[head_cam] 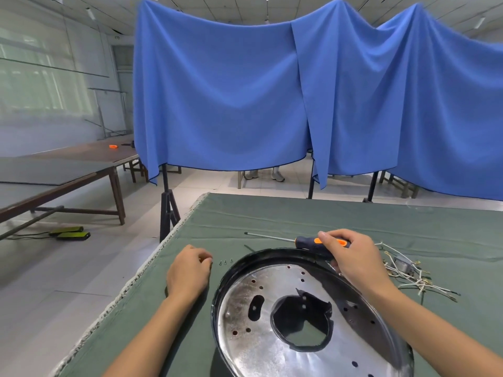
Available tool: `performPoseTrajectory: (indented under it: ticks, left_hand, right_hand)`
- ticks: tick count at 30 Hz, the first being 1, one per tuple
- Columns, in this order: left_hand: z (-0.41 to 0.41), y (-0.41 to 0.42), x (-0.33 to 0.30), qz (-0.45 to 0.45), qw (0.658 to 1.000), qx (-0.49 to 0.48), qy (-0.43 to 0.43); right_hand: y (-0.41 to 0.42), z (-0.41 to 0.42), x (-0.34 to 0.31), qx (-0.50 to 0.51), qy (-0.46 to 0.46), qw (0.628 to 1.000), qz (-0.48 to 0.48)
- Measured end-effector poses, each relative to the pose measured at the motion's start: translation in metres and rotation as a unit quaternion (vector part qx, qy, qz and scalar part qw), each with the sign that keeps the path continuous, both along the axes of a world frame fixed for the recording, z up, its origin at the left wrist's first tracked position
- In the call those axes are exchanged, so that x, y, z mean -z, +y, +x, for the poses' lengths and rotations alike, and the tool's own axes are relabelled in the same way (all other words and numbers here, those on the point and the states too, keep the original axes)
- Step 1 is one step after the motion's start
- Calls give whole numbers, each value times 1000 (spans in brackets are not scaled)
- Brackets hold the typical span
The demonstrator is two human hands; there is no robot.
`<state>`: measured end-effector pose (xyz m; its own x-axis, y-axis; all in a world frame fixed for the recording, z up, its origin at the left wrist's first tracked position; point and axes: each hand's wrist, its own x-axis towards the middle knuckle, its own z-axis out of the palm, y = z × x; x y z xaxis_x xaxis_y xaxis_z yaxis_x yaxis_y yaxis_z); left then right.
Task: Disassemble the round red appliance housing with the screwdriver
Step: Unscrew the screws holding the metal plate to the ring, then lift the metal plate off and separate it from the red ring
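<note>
The round housing (275,341) lies open side up on the green cloth, showing a shiny metal inner plate with a large centre hole, several small holes and a dark rim. My right hand (353,261) grips the orange and dark handle of the screwdriver (307,241) over the housing's far rim; its shaft points left, level above the cloth. My left hand (189,270) rests on the cloth left of the housing, fingers curled, fingertips just left of three small screws (225,262). Whether it holds anything is hidden.
A bundle of white wires with a small metal part (408,273) lies right of the housing. The table's left edge (152,262) runs close to my left hand. Blue curtains (245,91) hang behind; other tables (68,175) stand at left.
</note>
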<state>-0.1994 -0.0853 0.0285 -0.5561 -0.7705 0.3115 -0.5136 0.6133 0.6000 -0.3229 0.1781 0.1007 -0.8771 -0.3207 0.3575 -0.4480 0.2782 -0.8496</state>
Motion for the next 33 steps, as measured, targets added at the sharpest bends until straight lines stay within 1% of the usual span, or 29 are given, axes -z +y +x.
performPoseTrajectory:
  ticks: [3,4,5,6,7,8,9,11,13,16,18,20,22,24,25,28,30,33]
  left_hand:
    - [12,12,-9,32,998,-27,56]
    - [13,18,-14,69,993,-22,97]
    - [13,24,-23,141,979,-4,149]
    - [13,32,-33,226,954,24,195]
    - [14,39,-43,291,932,49,211]
    - [15,46,-52,324,922,76,199]
    - [15,53,-58,333,922,101,172]
    - [15,67,-67,330,924,137,137]
    - [15,75,-70,314,928,157,122]
    - [17,80,-68,266,948,166,62]
    - [19,79,-64,240,956,164,47]
    - [21,79,-65,209,964,156,50]
    - [22,79,-68,178,973,140,53]
    - [24,77,-74,146,981,120,54]
    - [25,77,-78,134,983,115,58]
    - [28,85,-90,110,984,116,77]
    - [29,92,-96,129,977,126,117]
    - [30,101,-97,183,957,141,174]
  right_hand:
    - [8,1,-6,20,-13,999,-42]
    - [15,0,-9,27,-14,998,-52]
    - [22,-2,-12,33,-14,998,-58]
    - [30,-5,-13,40,-13,997,-61]
    - [39,-8,-14,48,-10,997,-57]
    - [48,-11,-12,60,-6,997,-46]
    - [56,-13,-8,74,-1,997,-28]
    - [69,-17,2,95,-6,995,7]
    - [78,-19,12,93,-22,995,34]
    - [85,-20,22,69,-38,993,91]
    - [87,-18,24,70,-28,987,144]
    - [88,-13,18,90,18,975,202]
    - [86,-6,7,91,60,967,230]
    - [81,5,0,61,42,968,238]
    - [78,10,-3,43,26,965,257]
    - [73,18,-2,10,8,940,341]
    - [76,19,-7,17,23,942,334]
    - [88,15,-19,54,42,960,272]
